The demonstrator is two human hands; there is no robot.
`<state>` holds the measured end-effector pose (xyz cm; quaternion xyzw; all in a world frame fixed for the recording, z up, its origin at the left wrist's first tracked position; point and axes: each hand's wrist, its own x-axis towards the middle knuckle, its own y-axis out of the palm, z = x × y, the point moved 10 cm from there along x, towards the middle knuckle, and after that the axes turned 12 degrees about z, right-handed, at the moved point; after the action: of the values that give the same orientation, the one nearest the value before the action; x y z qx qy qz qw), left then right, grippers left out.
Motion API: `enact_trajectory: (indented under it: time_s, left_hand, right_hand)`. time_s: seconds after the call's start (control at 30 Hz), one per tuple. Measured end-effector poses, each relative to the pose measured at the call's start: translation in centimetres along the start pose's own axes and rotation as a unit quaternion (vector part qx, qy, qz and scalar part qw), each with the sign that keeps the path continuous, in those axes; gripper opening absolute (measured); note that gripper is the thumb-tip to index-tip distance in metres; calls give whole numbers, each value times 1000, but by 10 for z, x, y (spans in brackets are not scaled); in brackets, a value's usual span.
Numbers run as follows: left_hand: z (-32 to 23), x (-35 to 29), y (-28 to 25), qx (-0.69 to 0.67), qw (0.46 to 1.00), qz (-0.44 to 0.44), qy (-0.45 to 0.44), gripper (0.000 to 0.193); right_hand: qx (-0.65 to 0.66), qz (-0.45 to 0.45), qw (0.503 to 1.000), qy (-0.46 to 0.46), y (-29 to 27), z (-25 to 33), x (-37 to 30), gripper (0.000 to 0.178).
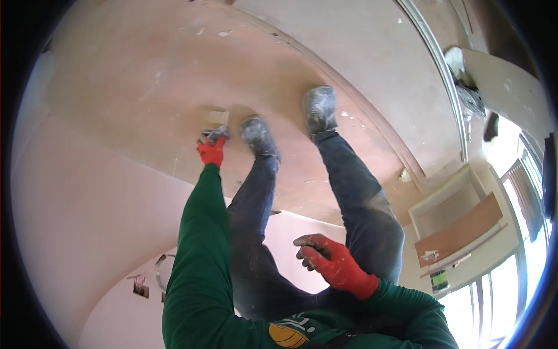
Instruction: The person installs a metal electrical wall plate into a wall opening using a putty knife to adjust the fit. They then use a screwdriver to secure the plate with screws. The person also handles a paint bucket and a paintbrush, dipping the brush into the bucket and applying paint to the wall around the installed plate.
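Block (217,118), pale and squarish, lies just past the fingertips of my left hand (211,152), straight out along the line of my forearm and against the tan floor (145,87). Between it and my red-gloved fingers sits a dusty grey lump (218,133), touching them, and I cannot tell whether it is a separate piece or part of what the block belongs to. My left fingers bend down around that grey part, one or two spread to its left; whether they clasp it or merely rest on it, I cannot tell. The block's long axis is hard to read: its visible face looks a little wider across my reach than along it. Left is clearly the nearer side, since my right hand (340,269) hangs well apart, back toward my body and off to the right. Its fingers are loosely curled, tips grey with dust, and nothing shows between them and the thumb. Just to the right of my left fingers stands my left boot (257,138), near the block but apart from it; my right boot (321,109) is farther right and farther out. Well right of my right fingers is an open pale shelf box (415,212) with a brown board (462,230) across it.
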<state>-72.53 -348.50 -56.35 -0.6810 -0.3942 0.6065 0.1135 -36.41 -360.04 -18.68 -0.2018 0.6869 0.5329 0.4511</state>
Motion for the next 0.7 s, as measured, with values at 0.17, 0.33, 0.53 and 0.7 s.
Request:
enact_trajectory:
  time_s: [0.17, 0.33, 0.53, 0.7]
  left_hand:
    - [5, 2, 24, -270, 944, -103, -162, 57]
    - [-55, -18, -20, -394, 899, -131, -142, 54]
    - [-234, -113, -50, -626, 736, 246, -77, 29]
    - [-427, -306, -130, -434, 832, 337, 82, 34]
  right_hand:
    - [-39, -14, 999, 17, -6, -13, 2, 30]
    - [-61, -15, 996, -65, 13, -8, 6, 31]
    - [-141, -225, 936, -233, -7, -26, 9, 74]
    - [-59, -173, 871, -456, 19, 10, -66, 52]
